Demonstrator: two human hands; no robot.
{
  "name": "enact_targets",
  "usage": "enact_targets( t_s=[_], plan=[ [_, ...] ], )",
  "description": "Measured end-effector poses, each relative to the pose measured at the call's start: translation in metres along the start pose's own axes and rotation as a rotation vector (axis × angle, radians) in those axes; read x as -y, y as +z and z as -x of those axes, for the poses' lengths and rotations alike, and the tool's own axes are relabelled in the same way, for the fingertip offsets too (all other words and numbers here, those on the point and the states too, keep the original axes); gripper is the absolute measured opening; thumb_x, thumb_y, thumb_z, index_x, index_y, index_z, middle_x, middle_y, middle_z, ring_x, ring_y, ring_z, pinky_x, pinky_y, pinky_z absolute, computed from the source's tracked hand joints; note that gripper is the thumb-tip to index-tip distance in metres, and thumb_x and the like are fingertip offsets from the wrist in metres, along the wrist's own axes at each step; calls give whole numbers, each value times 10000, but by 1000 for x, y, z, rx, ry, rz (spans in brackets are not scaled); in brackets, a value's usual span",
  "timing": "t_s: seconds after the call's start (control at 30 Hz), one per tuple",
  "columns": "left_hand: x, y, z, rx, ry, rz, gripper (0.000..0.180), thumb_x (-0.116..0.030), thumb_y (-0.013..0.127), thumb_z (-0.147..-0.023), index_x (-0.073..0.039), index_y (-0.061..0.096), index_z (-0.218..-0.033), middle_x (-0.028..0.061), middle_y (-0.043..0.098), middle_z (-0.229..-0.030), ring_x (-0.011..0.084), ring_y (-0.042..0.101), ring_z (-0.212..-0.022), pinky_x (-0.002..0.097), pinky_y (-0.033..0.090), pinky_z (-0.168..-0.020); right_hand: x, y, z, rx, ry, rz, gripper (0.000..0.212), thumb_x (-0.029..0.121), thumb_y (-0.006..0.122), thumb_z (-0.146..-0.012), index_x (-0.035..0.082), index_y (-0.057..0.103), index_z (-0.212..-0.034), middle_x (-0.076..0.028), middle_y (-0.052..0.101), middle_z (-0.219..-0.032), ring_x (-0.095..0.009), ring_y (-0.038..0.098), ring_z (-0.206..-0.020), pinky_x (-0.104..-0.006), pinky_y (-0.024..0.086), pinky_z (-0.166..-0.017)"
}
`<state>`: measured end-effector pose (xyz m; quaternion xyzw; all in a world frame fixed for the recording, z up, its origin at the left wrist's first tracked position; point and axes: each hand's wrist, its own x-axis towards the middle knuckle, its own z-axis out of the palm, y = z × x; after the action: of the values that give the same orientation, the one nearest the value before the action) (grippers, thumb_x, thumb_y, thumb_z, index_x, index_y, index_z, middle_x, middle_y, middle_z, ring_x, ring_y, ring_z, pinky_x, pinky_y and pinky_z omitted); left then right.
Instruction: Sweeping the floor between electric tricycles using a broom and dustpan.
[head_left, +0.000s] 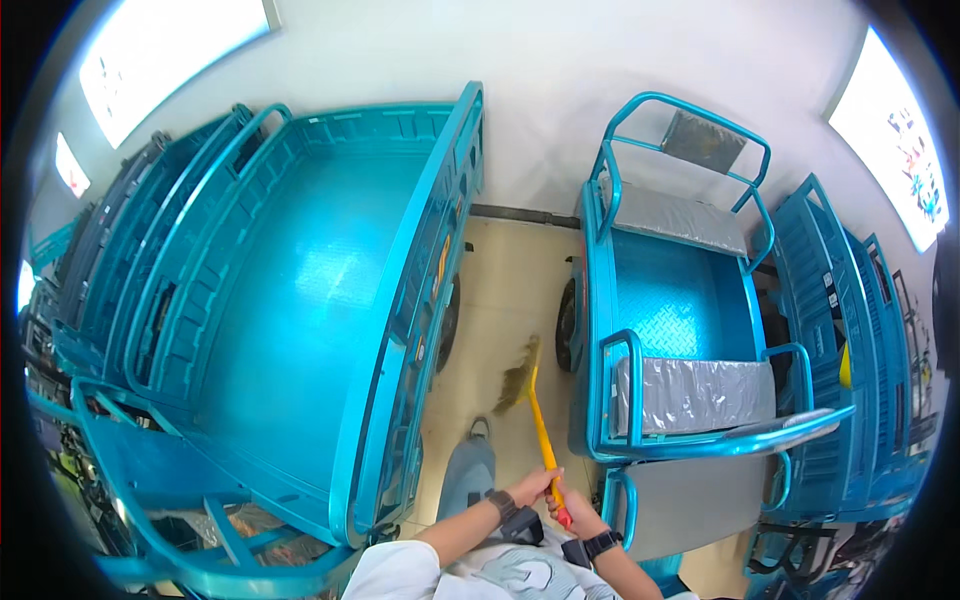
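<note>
A broom (541,420) with a yellow handle and a red end slants away from me across the floor. My left hand (534,486) is wrapped round the handle, and my right hand (574,507) grips it lower down, close to the red end. The broom's brownish bristles (516,383) rest on or just over the pale floor, ahead of my foot. Both forearms come in from the lower edge, with dark bands at the wrists.
A teal cargo tricycle bed (300,280) stands along the left of the narrow tiled aisle (490,300). To the right is a teal tricycle with grey plastic-wrapped seats (695,393) and tube rails. Their dark wheels (566,325) border the aisle, which ends at a white wall (540,120).
</note>
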<state>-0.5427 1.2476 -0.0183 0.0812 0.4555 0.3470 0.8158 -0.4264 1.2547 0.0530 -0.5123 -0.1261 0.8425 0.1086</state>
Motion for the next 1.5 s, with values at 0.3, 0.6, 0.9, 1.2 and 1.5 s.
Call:
enact_targets(
  t_s=[0.3,0.6,0.9,1.2,1.5],
  plan=[
    [-168,-30,-58,-67,-19,-10,267,-271,441,-849,-58,524,-711,19,476,-512,110,407,-368,233,290,-339,151,83,-69,-24,5,-177,219,283,379,-890,78,449,-917,-38,480,-707,-50,409,-476,-137,356,-395],
    [-322,-63,-141,-156,61,53,265,-307,460,-843,-48,502,-810,31,521,-693,106,480,-542,231,385,-464,291,126,-174,289,130,-662,180,275,364,-894,115,448,-894,1,426,-623,-46,368,-428,-150,315,-363],
    [-473,-82,-193,-172,144,100,214,-299,418,-867,-105,508,-865,-16,497,-723,71,461,-599,211,361,-517,454,168,-266,83,15,-347,156,234,382,-864,92,439,-839,-3,444,-604,-59,399,-438,-168,326,-369],
    [-575,-131,-274,-122,118,368,275,-314,402,-861,-83,498,-976,-3,547,-817,87,518,-744,215,394,-661,568,217,-362,-103,11,-346,134,160,359,-851,66,432,-791,-22,442,-615,-104,418,-471,-218,356,-412],
    [-634,-212,-361,-511,29,182,253,-293,422,-815,-104,500,-964,31,588,-812,125,541,-668,236,388,-575,656,235,-461,-364,-105,-282,137,144,365,-816,44,417,-738,-53,433,-553,-161,429,-451,-276,389,-403]
  ],
)
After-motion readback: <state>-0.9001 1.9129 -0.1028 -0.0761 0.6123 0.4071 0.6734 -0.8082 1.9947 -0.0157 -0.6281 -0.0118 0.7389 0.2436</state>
